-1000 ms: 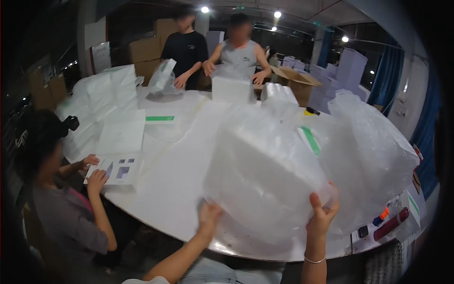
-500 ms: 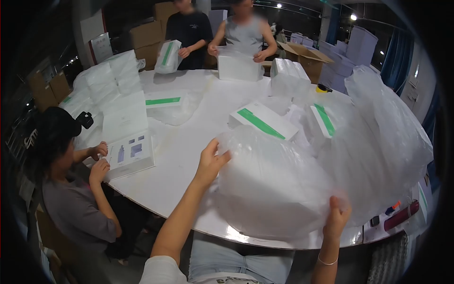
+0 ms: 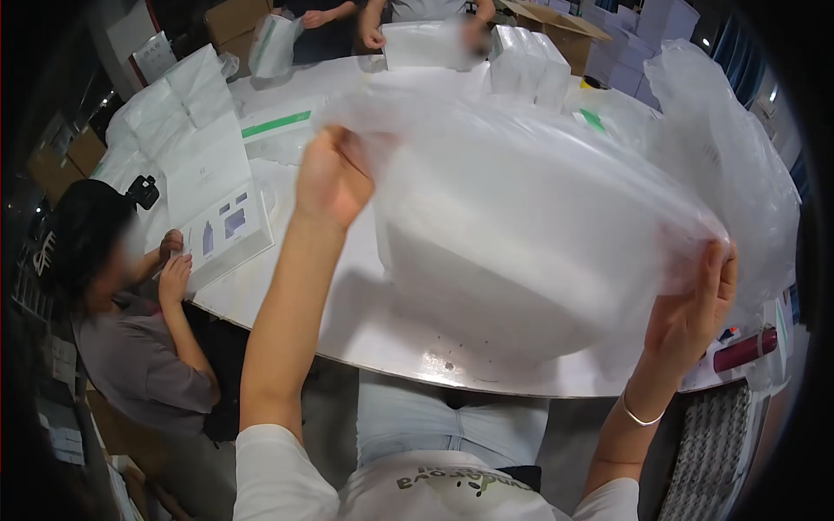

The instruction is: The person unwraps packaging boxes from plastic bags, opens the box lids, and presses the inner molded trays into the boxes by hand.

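A clear plastic bag (image 3: 556, 130) with a large white box (image 3: 495, 243) inside is held up before me, tilted over the table. My left hand (image 3: 334, 178) is closed on the bag's upper left edge, its fingertips partly behind the film. At the upper right corner, my right hand (image 3: 695, 304) grips the plastic between thumb and fingers. The film blurs the box's outline, and its underside faces partly toward me. A shadow falls on the white table (image 3: 347, 321) beneath.
To the left, a person (image 3: 139, 321) handles an open white box (image 3: 226, 234). Wrapped boxes (image 3: 174, 104) stack behind it, and more wrapped boxes (image 3: 530, 65) stand at the back. A big plastic bag (image 3: 730, 156) and a dark red bottle (image 3: 745, 350) are at right. Two people stand across the table.
Both my hands have risen and spread apart, lifting the bag and box off the table. The head view has tilted down. The white box with the green stripe behind is now covered by the bag.
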Action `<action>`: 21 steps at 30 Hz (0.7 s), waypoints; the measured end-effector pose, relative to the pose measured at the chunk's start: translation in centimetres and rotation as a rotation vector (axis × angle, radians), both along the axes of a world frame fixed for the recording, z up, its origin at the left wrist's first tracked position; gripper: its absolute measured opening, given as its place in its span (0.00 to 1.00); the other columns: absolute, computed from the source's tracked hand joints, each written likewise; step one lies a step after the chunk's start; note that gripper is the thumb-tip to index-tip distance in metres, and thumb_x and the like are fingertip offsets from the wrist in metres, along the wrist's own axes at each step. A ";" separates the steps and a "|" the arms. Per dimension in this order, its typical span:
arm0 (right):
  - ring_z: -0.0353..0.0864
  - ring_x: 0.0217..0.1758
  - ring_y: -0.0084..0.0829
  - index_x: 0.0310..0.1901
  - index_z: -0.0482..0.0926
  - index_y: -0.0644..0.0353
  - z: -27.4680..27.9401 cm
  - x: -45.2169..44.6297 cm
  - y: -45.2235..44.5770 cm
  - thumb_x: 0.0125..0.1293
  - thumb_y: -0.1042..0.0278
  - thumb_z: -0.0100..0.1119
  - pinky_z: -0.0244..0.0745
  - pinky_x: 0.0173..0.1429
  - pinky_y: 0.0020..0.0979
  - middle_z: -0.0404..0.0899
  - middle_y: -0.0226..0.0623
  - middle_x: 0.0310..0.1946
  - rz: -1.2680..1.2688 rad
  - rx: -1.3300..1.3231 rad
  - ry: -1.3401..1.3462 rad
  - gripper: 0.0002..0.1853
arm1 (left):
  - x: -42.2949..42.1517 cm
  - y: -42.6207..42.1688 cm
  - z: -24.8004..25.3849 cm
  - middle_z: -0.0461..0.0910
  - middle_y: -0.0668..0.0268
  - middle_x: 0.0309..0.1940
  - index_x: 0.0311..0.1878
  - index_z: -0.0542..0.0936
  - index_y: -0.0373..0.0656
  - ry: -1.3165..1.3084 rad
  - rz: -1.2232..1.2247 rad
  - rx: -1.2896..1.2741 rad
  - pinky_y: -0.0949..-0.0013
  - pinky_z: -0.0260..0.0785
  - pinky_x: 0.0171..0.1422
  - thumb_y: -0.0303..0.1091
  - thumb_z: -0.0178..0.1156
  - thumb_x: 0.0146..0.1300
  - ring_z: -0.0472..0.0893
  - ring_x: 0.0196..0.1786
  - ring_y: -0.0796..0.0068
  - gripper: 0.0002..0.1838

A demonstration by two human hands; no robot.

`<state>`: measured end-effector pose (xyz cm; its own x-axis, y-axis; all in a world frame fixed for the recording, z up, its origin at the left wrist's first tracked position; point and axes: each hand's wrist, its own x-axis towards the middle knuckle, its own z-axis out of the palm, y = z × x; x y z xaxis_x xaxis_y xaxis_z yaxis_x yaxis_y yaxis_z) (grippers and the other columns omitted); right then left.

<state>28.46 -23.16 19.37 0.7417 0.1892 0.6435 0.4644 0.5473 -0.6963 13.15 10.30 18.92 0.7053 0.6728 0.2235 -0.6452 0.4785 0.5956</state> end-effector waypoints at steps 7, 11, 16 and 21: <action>0.62 0.73 0.53 0.68 0.62 0.63 -2.5 -2.2 -0.4 0.51 0.28 0.68 0.54 0.76 0.48 0.61 0.55 0.69 -0.125 -0.447 -0.618 0.53 | -9.6 8.8 -0.8 0.75 0.70 0.29 0.48 0.78 0.36 -0.241 -0.109 0.549 0.75 0.63 0.40 0.40 0.53 0.71 0.72 0.32 0.81 0.16; 0.57 0.76 0.48 0.73 0.56 0.61 -7.5 -0.5 -1.9 0.49 0.28 0.70 0.51 0.77 0.47 0.58 0.52 0.70 -0.152 -0.627 -0.288 0.59 | -18.9 6.6 -15.4 0.77 0.67 0.33 0.49 0.79 0.38 1.024 0.551 0.676 0.71 0.66 0.46 0.39 0.51 0.70 0.75 0.37 0.75 0.15; 0.63 0.72 0.44 0.76 0.50 0.61 -13.2 0.1 -3.1 0.50 0.31 0.72 0.57 0.74 0.44 0.61 0.51 0.70 -0.062 -0.613 -0.068 0.62 | -31.2 -13.9 -35.9 0.80 0.64 0.38 0.50 0.80 0.40 1.743 -0.106 1.034 0.66 0.69 0.53 0.39 0.50 0.69 0.79 0.43 0.68 0.16; 0.71 0.64 0.42 0.74 0.52 0.61 -18.6 2.1 -4.6 0.47 0.44 0.79 0.67 0.67 0.40 0.67 0.50 0.66 0.166 -1.011 0.315 0.59 | -37.5 -22.0 -38.0 0.83 0.60 0.44 0.52 0.81 0.42 1.639 -0.280 1.520 0.62 0.72 0.60 0.38 0.48 0.69 0.82 0.50 0.61 0.17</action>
